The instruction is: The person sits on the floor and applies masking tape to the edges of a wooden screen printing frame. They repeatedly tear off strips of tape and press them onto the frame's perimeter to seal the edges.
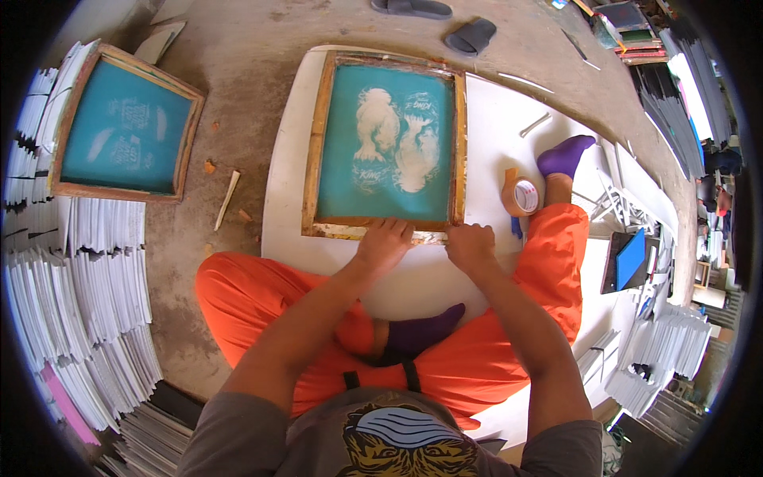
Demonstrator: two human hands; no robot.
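A wooden screen-printing frame (315, 151) with teal mesh and pale animal-like designs lies flat on a white board in front of me. My left hand (387, 243) is closed with its fingers curled over the near wooden bar, close to its middle. At the near right corner, my right hand (470, 248) grips the same bar, its fingers bent and pressed together. A pale strip shows along the bar between the hands; I cannot make out whether it is tape or paint. To the right stands a roll of brown tape (524, 195), beside my right leg.
Another teal screen frame (191, 151) leans on paper stacks (103, 298) at the left. The white board (288, 159) lies under my legs. Dark slippers (470, 36) rest beyond it. A blue flat piece (630, 260), paper offcuts and more stacks (671, 342) crowd the right.
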